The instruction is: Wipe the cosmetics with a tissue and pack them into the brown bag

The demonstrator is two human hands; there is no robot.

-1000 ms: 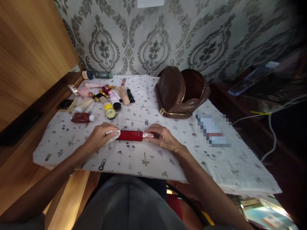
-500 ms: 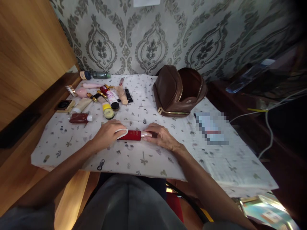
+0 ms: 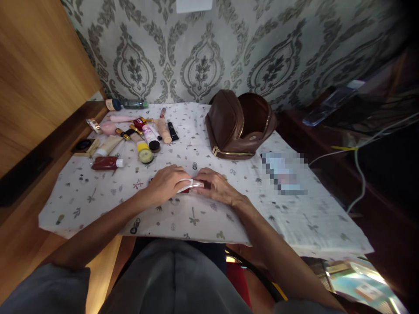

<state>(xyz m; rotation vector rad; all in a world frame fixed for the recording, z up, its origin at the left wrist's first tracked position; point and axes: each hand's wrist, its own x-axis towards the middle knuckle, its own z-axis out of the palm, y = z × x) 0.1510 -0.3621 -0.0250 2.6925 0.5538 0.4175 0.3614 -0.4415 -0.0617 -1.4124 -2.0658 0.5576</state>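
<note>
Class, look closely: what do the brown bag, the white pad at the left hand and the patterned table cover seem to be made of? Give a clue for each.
Brown bag: leather or imitation leather; smooth panels with a soft sheen.
White pad: cotton or tissue, too small to tell; matte and thin.
Table cover: probably printed woven fabric, matte, with soft wrinkles.

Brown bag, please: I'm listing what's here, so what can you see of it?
The brown bag looks like smooth leather, with rounded sides and gold-coloured zips: one edges the gaping top, another runs along the lower front. A small round badge sits below the opening. The bag rests on the far part of the printed cloth, near the patterned wall. Only the cloth visibly touches it. Its dark inside hides any contents.
</note>
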